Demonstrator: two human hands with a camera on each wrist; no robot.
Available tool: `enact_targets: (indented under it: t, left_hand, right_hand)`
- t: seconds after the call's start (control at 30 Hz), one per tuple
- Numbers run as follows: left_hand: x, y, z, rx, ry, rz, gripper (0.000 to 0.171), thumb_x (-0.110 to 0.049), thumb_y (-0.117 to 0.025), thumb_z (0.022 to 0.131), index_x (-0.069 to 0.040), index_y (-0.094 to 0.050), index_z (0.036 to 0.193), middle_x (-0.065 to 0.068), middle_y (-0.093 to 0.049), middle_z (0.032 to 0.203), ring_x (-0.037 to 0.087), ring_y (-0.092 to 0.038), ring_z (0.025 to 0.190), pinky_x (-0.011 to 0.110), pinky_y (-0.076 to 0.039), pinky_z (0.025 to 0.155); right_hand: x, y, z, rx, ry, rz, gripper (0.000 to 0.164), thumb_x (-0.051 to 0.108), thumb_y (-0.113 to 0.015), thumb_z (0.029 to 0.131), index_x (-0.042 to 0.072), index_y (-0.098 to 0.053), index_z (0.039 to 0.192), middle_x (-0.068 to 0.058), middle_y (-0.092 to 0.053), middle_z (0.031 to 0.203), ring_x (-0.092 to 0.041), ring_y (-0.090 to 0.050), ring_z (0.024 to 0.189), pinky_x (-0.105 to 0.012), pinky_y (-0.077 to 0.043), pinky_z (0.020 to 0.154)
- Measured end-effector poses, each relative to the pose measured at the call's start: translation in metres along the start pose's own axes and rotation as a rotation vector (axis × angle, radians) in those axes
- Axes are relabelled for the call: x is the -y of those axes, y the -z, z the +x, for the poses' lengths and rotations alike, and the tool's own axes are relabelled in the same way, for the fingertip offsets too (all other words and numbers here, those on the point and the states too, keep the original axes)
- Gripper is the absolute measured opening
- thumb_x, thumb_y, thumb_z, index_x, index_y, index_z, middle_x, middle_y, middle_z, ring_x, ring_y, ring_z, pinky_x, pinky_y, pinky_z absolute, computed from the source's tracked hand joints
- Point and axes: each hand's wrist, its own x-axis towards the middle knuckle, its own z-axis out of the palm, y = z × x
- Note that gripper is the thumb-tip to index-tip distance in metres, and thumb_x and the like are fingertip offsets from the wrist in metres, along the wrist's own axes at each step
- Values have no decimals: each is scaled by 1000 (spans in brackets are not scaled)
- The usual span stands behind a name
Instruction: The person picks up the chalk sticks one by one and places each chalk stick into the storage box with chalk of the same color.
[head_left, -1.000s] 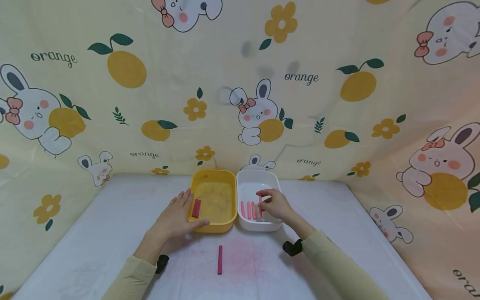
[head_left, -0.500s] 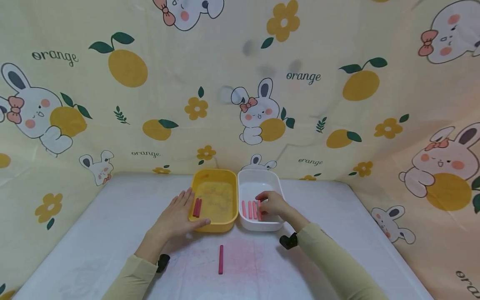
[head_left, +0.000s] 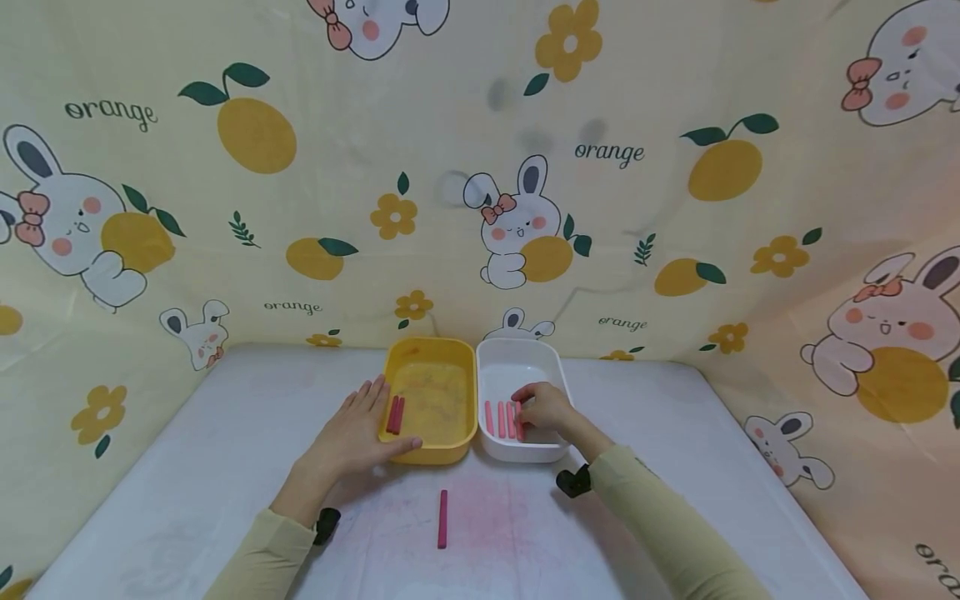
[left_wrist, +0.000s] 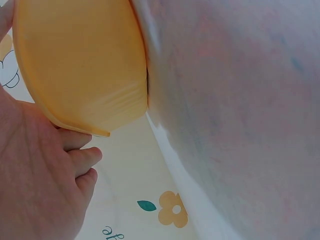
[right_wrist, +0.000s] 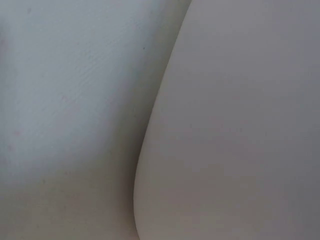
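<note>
My left hand (head_left: 345, 433) rests against the yellow tub (head_left: 431, 456), fingers straight along its left side and thumb over the near rim. From below, the left wrist view shows the tub wall with the fingers at its rim. Reaching into the white tub (head_left: 525, 452), my right hand (head_left: 549, 410) pinches a pink crayon-like stick (head_left: 519, 423) at the right end of a row. Beside it, several matching pink sticks (head_left: 501, 420) lie side by side. Two dark red sticks (head_left: 396, 415) lie at the left inside the yellow tub.
A single dark red stick (head_left: 442, 518) lies on the white table (head_left: 570, 542) in front of the tubs, near a pink smudge. Behind the table hangs a printed cloth (head_left: 427, 275). The right wrist view holds only the tub's pale wall (right_wrist: 225, 125) and the table.
My right hand has lowered the pink stick from upright above the row to beside the other pink sticks in the white tub. The left hand has stayed in place.
</note>
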Motion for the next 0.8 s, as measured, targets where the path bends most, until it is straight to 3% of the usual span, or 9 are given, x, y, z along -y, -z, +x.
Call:
enact_targets:
  t: [0.37, 0.6, 0.8]
  left_hand:
    - [0, 0, 1, -9, -9, 6, 118, -77, -60, 87, 6, -21, 162, 21, -14, 172, 42, -13, 159, 56, -13, 129]
    - [-1, 0, 1, 6, 7, 4, 120, -79, -59, 86, 5, -20, 162, 22, -13, 172, 42, -13, 159, 56, -13, 129]
    - [-1, 0, 0, 6, 11, 4, 120, -78, -60, 87, 6, -21, 162, 23, -14, 172, 43, -14, 158, 57, -13, 128]
  right_hand:
    - [1, 0, -1, -12, 43, -25, 35, 2, -77, 86, 2, -71, 121, -9, -67, 105, -20, -59, 82, -24, -50, 65]
    - [1, -2, -2, -28, 41, -13, 40, 4, -75, 90, 4, -67, 129, -13, -66, 119, -23, -62, 92, -28, -57, 76]
    - [3, -3, -9, -85, 93, 31, 39, 10, -73, 95, 5, -66, 132, -14, -64, 128, -26, -66, 104, -34, -61, 84]
